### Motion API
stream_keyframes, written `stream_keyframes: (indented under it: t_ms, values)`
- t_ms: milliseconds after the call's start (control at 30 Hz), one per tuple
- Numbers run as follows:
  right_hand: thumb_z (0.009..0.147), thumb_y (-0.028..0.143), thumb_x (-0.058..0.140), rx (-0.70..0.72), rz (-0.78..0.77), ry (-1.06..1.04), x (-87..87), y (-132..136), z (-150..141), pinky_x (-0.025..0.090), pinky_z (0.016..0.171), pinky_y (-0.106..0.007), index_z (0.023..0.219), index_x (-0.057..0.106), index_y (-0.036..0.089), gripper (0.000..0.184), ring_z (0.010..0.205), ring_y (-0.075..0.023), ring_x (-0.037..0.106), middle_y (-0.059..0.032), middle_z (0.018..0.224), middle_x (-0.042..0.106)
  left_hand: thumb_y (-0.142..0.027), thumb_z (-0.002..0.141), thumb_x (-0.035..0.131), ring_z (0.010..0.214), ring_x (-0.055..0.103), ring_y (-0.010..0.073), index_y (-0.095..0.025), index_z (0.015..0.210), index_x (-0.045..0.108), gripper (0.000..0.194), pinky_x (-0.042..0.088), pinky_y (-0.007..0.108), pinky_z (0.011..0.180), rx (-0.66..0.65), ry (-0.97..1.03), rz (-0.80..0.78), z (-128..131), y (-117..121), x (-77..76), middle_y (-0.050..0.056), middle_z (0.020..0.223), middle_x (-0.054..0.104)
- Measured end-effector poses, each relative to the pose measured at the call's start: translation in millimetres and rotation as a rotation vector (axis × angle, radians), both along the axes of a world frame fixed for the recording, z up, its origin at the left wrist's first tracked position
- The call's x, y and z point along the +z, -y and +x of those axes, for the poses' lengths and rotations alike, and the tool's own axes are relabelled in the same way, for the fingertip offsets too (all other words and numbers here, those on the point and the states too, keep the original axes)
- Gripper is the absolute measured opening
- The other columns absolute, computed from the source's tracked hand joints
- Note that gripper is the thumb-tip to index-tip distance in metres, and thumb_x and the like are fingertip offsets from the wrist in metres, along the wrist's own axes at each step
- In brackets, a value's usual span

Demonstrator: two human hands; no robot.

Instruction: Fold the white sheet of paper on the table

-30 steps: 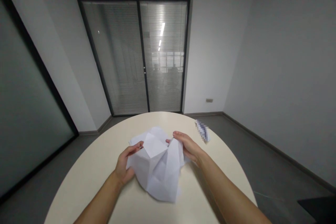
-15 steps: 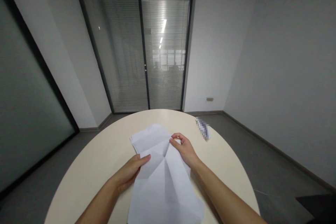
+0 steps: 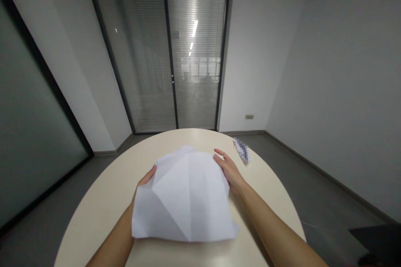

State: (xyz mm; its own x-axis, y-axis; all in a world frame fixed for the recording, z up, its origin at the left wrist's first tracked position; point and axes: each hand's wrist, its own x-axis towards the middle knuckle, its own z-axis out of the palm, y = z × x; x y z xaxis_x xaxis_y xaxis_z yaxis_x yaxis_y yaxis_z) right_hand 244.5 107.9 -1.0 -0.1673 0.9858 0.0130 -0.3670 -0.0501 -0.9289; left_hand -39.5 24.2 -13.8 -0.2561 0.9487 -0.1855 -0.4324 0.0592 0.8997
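Observation:
A creased white sheet of paper (image 3: pixel 188 196) is spread between my hands, its near edge lifted a little off the round table. At its left edge my left hand (image 3: pixel 146 177) grips it, the thumb on the edge and the other fingers hidden behind the paper. My right hand (image 3: pixel 230 171) holds the upper right edge loosely, with the thumb against the paper and the index finger stretched out above it. More white paper (image 3: pixel 185 148) shows just behind the sheet's far edge.
The cream round table (image 3: pixel 109 196) carries a small blurred-out item (image 3: pixel 242 150) near its far right edge. Beyond stand glass doors with blinds (image 3: pixel 140 62). A dark object (image 3: pixel 379 242) sits at the lower right, off the table.
The sheet has opened out wider, and its near edge has risen into view. My left hand has moved left and outward. My right hand has shifted slightly right, its index finger straighter.

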Motion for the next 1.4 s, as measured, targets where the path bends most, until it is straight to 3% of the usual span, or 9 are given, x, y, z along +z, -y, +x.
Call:
stream_keyframes:
  t_ms: [133,233,467,600,700,800,1000,1133,1400]
  values:
    - [0.074,0.038,0.081,0.367,-0.053,-0.007,1.5,9,4,0.057,0.076,-0.033,0.106,0.067,0.017,0.041,0.085,-0.0232,0.073,-0.0113,0.101,0.076,-0.056,0.075,0.075,0.086,0.076,0.0384,-0.014,0.114,0.075,0.057,0.06,0.048,0.079,-0.138,0.122,-0.133,0,4,5.2,0.012,0.084,0.079]
    - [0.071,0.034,0.084,0.435,-0.038,0.048,-2.6,9,6,0.057,0.076,-0.031,0.105,0.068,0.015,0.041,0.083,-0.022,0.073,-0.0116,0.102,0.076,-0.052,0.077,0.074,0.082,0.077,0.0372,-0.013,0.114,0.074,0.054,0.06,0.046,0.076,-0.134,0.141,-0.134,-1,7,10.2,0.012,0.08,0.079]
    - [0.066,0.045,0.087,0.021,0.114,0.042,7.1,-3,9,0.055,0.066,-0.032,0.097,0.069,0.017,0.044,0.07,-0.0222,0.07,-0.0076,0.09,0.078,-0.021,0.069,0.075,0.062,0.071,0.0205,-0.012,0.091,0.073,0.024,0.056,0.027,0.056,0.048,0.144,0.128,-6,2,18.3,0.007,0.077,0.076]
    - [0.066,0.052,0.085,-0.242,0.303,0.029,39.3,-4,12,0.055,0.066,-0.035,0.094,0.071,0.021,0.045,0.074,-0.0252,0.071,-0.0072,0.087,0.077,-0.026,0.063,0.085,0.046,0.05,0.0052,-0.014,0.088,0.072,0.03,0.026,0.013,0.034,0.175,-0.07,0.342,-5,4,38.9,-0.001,0.07,0.068]
    - [0.068,0.05,0.085,-0.39,0.525,0.044,62.5,-2,16,0.057,0.076,-0.039,0.086,0.073,0.023,0.035,0.087,-0.0275,0.072,-0.0074,0.091,0.078,-0.034,0.067,0.084,0.057,0.057,0.0089,-0.017,0.089,0.071,0.03,0.041,0.015,0.044,0.365,-0.266,0.501,0,3,59.6,-0.001,0.076,0.069]
    - [0.069,0.044,0.085,-0.413,0.748,0.085,71.0,-1,20,0.053,0.093,-0.048,0.079,0.074,0.024,0.025,0.105,-0.0303,0.069,-0.0084,0.101,0.077,-0.031,0.073,0.08,0.094,0.068,0.0212,-0.019,0.089,0.069,0.023,0.056,0.033,0.088,0.457,-0.48,0.639,2,-9,68.0,0.004,0.094,0.073]
    - [0.083,0.031,0.074,-0.282,0.963,0.427,27.9,-14,33,0.039,0.111,-0.056,0.077,0.079,0.032,0.008,0.126,-0.0309,0.056,-0.0047,0.107,0.077,-0.024,0.076,0.066,0.127,0.057,0.0287,-0.021,0.081,0.069,0.006,0.035,0.046,0.117,0.515,-0.643,0.554,-19,-50,13.0,0.009,0.129,0.066]
    - [0.088,0.023,0.066,-0.015,0.926,0.713,-11.3,-18,38,0.032,0.113,-0.058,0.085,0.08,0.031,0.016,0.131,-0.0309,0.052,-0.0044,0.114,0.076,-0.028,0.078,0.061,0.131,0.054,0.0309,-0.02,0.089,0.076,0.02,0.035,0.047,0.117,0.322,-0.742,0.373,-29,-53,-27.1,0.012,0.135,0.063]
    - [0.085,0.014,0.065,0.044,1.087,1.074,-13.3,-10,32,0.04,0.103,-0.05,0.094,0.08,0.029,0.023,0.113,-0.0286,0.057,-0.0067,0.099,0.073,-0.021,0.079,0.063,0.142,0.045,0.0286,-0.021,0.11,0.075,0.033,0.022,0.044,0.125,0.289,-0.833,0.337,-11,-39,-34.5,0.01,0.149,0.054]
